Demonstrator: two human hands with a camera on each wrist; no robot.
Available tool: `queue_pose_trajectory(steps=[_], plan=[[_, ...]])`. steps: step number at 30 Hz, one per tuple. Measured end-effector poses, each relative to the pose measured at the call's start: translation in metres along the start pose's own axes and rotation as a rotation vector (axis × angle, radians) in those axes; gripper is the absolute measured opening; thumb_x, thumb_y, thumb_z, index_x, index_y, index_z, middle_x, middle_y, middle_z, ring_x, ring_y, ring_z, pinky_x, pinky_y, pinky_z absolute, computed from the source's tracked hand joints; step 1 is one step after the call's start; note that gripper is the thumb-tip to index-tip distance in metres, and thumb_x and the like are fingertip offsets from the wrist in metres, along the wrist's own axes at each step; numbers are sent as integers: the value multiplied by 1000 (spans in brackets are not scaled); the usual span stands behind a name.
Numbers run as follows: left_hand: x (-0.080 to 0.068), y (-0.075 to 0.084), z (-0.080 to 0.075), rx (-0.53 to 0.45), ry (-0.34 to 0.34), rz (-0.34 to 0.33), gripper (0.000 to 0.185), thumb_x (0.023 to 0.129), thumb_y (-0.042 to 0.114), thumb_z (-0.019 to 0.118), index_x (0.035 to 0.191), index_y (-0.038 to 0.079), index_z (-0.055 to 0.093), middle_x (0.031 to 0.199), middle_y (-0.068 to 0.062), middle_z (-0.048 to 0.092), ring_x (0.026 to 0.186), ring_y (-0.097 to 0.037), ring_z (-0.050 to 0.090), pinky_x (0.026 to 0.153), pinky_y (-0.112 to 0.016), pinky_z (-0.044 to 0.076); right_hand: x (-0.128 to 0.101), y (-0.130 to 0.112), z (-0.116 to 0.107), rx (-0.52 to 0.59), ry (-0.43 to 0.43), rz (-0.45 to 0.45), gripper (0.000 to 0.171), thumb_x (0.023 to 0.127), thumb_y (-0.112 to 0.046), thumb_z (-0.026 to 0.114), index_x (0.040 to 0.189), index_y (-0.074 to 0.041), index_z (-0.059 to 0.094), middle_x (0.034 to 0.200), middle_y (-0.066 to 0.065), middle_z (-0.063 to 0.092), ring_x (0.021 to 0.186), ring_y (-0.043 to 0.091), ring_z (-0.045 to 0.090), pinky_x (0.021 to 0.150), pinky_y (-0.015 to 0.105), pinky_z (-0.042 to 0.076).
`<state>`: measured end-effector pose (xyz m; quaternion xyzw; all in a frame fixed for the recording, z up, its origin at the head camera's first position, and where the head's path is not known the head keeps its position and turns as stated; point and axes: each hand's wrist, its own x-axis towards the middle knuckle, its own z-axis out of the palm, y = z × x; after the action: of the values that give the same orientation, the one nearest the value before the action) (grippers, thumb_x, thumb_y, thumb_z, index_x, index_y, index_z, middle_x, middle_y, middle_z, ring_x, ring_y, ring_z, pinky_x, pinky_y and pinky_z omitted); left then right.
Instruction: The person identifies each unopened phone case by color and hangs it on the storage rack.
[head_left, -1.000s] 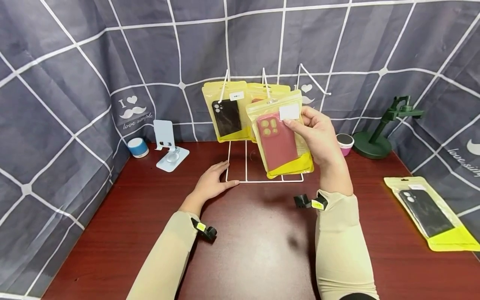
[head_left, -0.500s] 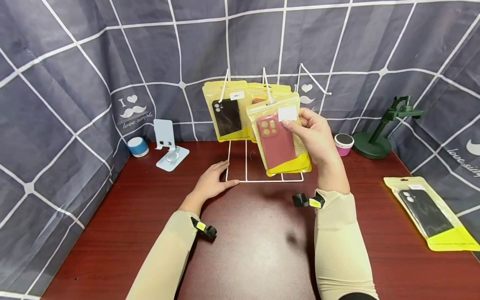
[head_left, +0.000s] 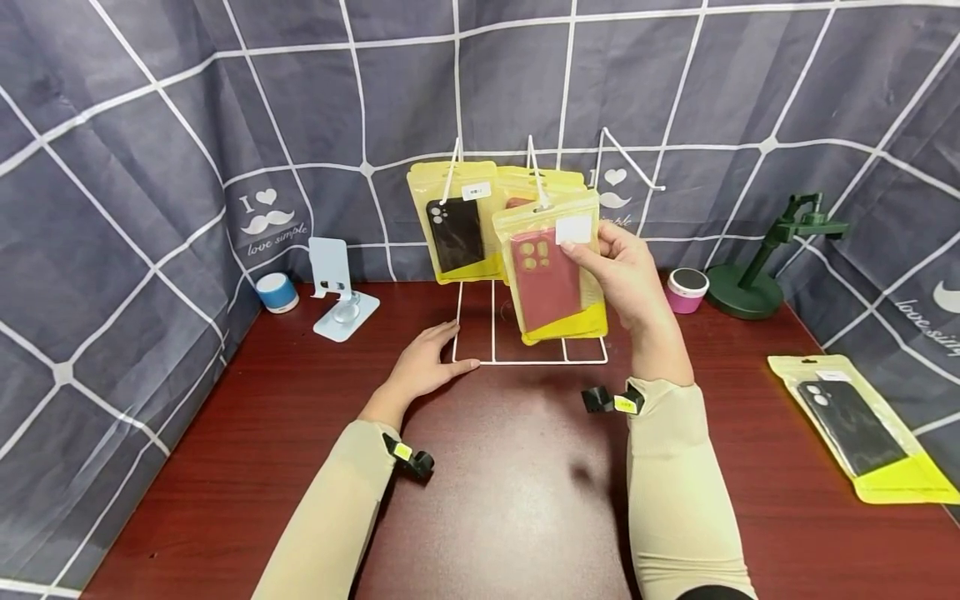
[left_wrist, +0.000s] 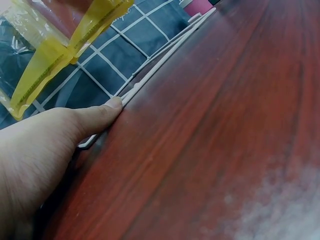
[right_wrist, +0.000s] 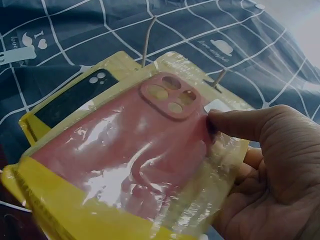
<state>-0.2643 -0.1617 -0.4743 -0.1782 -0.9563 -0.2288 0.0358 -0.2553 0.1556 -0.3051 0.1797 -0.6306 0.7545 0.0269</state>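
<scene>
My right hand (head_left: 636, 271) pinches the right edge of a clear-and-yellow bag with a pink phone case (head_left: 550, 287) inside, thumb by its white label. The bag's top is at the tip of the middle hook (head_left: 536, 171) of a white wire rack (head_left: 525, 363); whether the hook passes through the hole, I cannot tell. Behind it, another yellow bag (head_left: 566, 179) hangs, mostly hidden. On the left hook hangs a bagged black phone case (head_left: 456, 233). My left hand (head_left: 420, 364) rests at the rack's front left corner, its thumb (left_wrist: 102, 115) touching the base wire.
The right hook (head_left: 633, 158) holds nothing. A bagged black case (head_left: 855, 425) lies at the table's right. Behind my right hand are a pink speaker (head_left: 686, 292) and a green stand (head_left: 750, 283); at left, a blue speaker (head_left: 277, 293) and a light-blue phone stand (head_left: 341, 292).
My right hand has shifted slightly left and inward, and the pink-case bag now hangs straighter, its lower end further left and higher. My left hand has stayed put.
</scene>
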Motion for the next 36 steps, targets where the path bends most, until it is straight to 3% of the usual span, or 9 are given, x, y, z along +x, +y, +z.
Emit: queue_pose_trajectory(steps=[5, 15, 30, 36], plan=[[0, 1, -1, -3, -7, -7, 92, 86, 68, 64, 153, 8, 44, 158, -7, 41, 147, -26, 33, 118, -46, 30, 5, 14, -2, -44, -78, 21, 34, 92, -8, 74, 122, 3, 65, 103, 15, 75, 90, 25, 74, 80, 36, 60], [0, 1, 0, -8, -16, -10, 93, 87, 69, 62, 154, 8, 42, 159, -5, 38, 148, -25, 30, 118, -46, 29, 12, 41, -9, -152, -43, 119, 37, 89, -15, 78, 119, 4, 70, 100, 10, 76, 89, 25, 74, 81, 37, 59], [-2, 4, -4, -21, -14, -18, 91, 87, 65, 66, 153, 7, 43, 158, -8, 39, 148, -26, 32, 118, -46, 29, 17, 51, -5, 0, 169, 108, 38, 85, -23, 84, 113, 1, 75, 92, 11, 77, 78, 25, 75, 69, 38, 62], [-1, 4, -4, -24, -8, -6, 90, 88, 64, 66, 152, 6, 44, 158, -7, 40, 147, -26, 32, 119, -46, 29, 18, 51, -6, 9, 184, 106, 35, 85, -23, 83, 111, -1, 76, 91, 11, 77, 77, 25, 75, 68, 38, 62]])
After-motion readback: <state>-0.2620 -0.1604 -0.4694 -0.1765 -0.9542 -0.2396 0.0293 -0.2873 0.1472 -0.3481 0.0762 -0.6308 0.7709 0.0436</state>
